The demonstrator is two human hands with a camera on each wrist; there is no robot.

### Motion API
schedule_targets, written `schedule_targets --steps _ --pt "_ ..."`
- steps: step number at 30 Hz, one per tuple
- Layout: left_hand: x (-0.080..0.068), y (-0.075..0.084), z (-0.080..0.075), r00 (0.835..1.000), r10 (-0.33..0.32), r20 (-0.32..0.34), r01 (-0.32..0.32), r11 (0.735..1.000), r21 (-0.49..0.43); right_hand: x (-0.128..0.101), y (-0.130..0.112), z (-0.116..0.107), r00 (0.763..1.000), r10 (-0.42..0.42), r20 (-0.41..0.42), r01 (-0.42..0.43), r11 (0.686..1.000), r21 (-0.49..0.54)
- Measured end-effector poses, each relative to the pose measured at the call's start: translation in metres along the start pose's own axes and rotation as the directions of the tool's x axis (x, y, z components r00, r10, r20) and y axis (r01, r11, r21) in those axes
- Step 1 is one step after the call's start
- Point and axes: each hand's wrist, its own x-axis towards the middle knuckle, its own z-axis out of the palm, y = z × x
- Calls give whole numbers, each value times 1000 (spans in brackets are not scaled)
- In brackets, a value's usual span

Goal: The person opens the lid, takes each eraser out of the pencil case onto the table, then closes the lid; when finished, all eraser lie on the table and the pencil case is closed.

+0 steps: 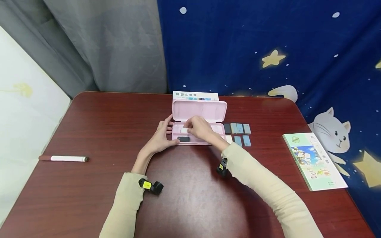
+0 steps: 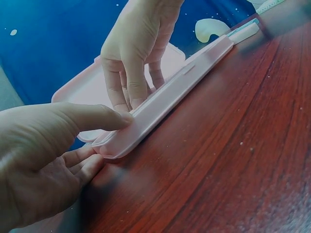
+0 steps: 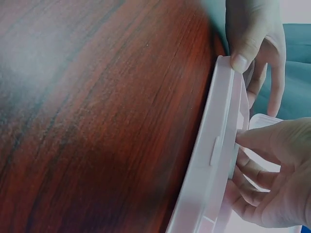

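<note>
My left hand (image 1: 160,137) lies at the near left corner of the open pink plastic pencil case (image 1: 198,123), thumb along its front wall and fingers curled round the left end, gripping it on the dark red wooden table (image 1: 190,198). My right hand (image 1: 200,128) reaches from the right, bent down into the case's tray, fingertips pinching a small white block (image 1: 184,131) just above the tray floor. A small black block (image 1: 183,139) lies in the tray, near my left thumb. The lid stands upright behind. Right of the case lie small grey and blue blocks (image 1: 239,133); farther right, a green-covered booklet (image 1: 314,160). Far left lies a white marker pen (image 1: 63,158).
</note>
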Motion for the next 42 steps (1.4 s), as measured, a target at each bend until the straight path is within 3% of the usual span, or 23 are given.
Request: schedule_targets --steps 13,20,26,35,40,42 --pt "-3 -1 1 1000 1 -5 -1 1000 12 0 4 3 997 -60 -52 60 998 9" --pt "-2 -2 2 1000 15 -7 -15 1000 -1 -4 8 -1 988 -74 -133 79 996 32" --pt "-2 -2 3 1000 28 -7 -28 1000 -12 -4 16 -6 985 -137 -106 145 987 72" --pt "-2 0 2 1000 1 -6 -2 1000 -4 -8 26 -11 983 -116 -143 146 966 216" --pt "-3 2 2 1000 4 -18 -5 1000 -16 -13 33 -12 990 -33 -134 81 923 375" --pt "-4 10 1 1000 7 -18 -8 1000 -28 -15 35 -13 992 0 -126 54 906 419"
